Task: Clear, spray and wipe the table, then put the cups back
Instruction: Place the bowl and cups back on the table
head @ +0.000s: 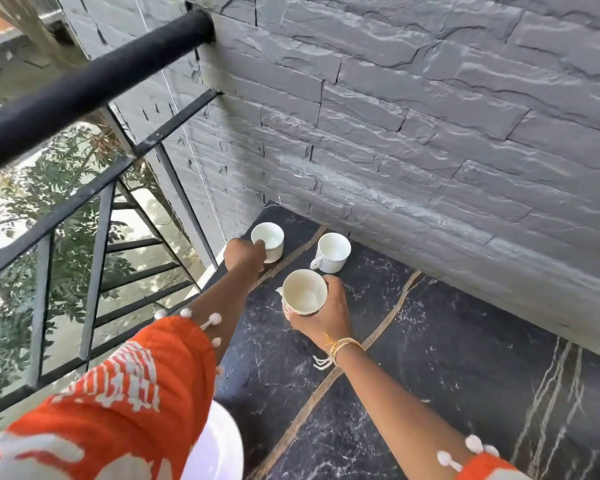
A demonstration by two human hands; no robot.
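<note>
Left hand [243,254] grips the white ceramic corner cup [268,241], its handle hidden behind the fist. Right hand [321,315] holds a cream patterned cup [305,292] at five o'clock from it, base unseen. Third white handled cup [332,252] stands free on the black marble table [465,375].

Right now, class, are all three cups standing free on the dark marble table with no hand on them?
No: the right hand grips one cup, and the left hand holds another.

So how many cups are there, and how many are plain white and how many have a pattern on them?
Plain white cups: 2, one by the corner gripped by the left hand, one near the wall standing free.
Patterned cups: 1, the cup held by the right hand.
Total: 3 cups.
</note>
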